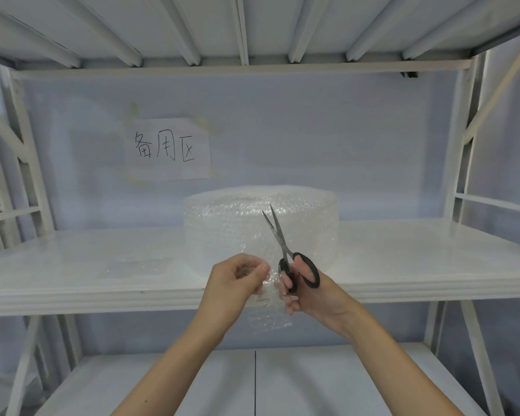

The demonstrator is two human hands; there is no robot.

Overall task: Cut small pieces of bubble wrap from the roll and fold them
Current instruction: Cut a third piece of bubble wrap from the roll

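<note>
We see the bubble wrap roll point(261, 223) standing on end mid-shelf point(102, 265), set back from the front edge: clear, bubbly, wide and squat. A loose sheet point(267, 310) runs off it over the front edge and hangs below. Our left hand point(237, 283) pinches the sheet, fingers curled on it. Our right hand point(306, 292) grips the black-handled scissors point(285, 253), fingers through the loops, blades slightly apart, pointing up against the sheet. A handwritten paper sign point(170, 148) hangs on the back wall.
</note>
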